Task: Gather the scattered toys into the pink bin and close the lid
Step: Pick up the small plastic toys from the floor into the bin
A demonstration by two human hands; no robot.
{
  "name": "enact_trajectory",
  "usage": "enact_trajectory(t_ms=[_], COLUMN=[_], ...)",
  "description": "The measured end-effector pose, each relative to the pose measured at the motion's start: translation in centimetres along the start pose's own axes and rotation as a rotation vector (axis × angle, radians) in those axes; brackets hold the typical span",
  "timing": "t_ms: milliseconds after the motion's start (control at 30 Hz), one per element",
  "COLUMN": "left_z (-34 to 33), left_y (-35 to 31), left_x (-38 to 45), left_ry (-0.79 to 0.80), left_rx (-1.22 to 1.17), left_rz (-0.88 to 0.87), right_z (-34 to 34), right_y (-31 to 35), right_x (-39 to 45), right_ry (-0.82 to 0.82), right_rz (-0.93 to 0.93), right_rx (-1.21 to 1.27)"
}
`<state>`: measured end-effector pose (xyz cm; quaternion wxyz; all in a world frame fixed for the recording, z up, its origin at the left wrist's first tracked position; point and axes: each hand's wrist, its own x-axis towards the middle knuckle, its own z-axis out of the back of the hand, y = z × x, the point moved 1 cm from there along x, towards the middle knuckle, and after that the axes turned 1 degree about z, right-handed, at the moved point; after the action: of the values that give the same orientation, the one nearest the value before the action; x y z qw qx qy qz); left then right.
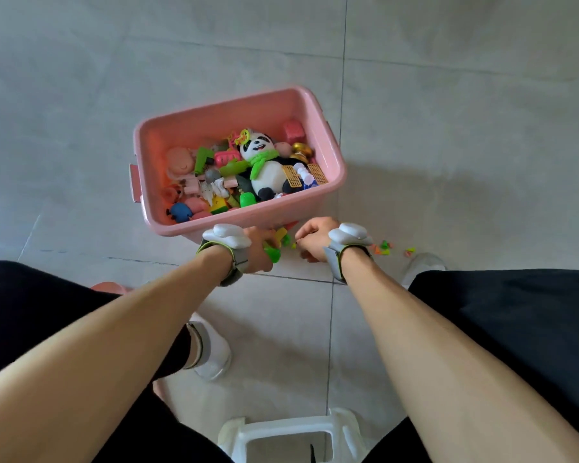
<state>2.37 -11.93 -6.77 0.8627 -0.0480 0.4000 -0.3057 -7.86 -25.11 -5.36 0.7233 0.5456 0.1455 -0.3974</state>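
Person crouches at pink bin (318, 135) on tiled floor (448, 128) | left hand (259, 248) clenched on green toys (274, 252); right hand (315, 240) pinching, contents unclear | small pieces (385, 247) lie loose right of bin | risk: overfull fist spills, bits missed | lid unseen; no readable writing

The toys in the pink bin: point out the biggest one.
The panda plush with the green scarf, lying near the middle of the pink bin. It is black and white and far larger than the small plastic toys around it.

Glossy pink plastic bin (318, 121), plush panda (264, 162)
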Motion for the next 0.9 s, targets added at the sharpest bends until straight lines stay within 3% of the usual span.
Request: enact_trajectory(t_ms=[67,200,333,467,733,900], left_z=[2.4,6.1,9.7,11.5,10.8,10.1], left_y=[-0.2,0.0,0.8,2.0,5.2,5.8], left_x=[-2.0,-3.6,-4.5,-3.8,-0.5,1.5], left_ry=[-0.028,-0.058,-0.106,-0.102,-0.127,-0.158], left_rx=[0.066,0.007,0.009,-0.176,-0.519,-0.525], left_rz=[-0.012,-0.03,-0.069,-0.008,0.215,0.258], right_z=[0.9,2.3,2.0,1.3,-1.5,-1.6], right_y=[2.3,6.5,9.3,11.9,13.2,13.0], right_x=[-0.9,-1.1,-1.3,-0.8,3.1,5.9], right_ry=[-0.014,0.126,0.059,0.038,0.051,0.021], right_rz=[0.064,0.1,0.206,0.278,0.226,0.181], right_rx=[-0.07,-0.218,-0.294,-0.317,-0.403,-0.392])
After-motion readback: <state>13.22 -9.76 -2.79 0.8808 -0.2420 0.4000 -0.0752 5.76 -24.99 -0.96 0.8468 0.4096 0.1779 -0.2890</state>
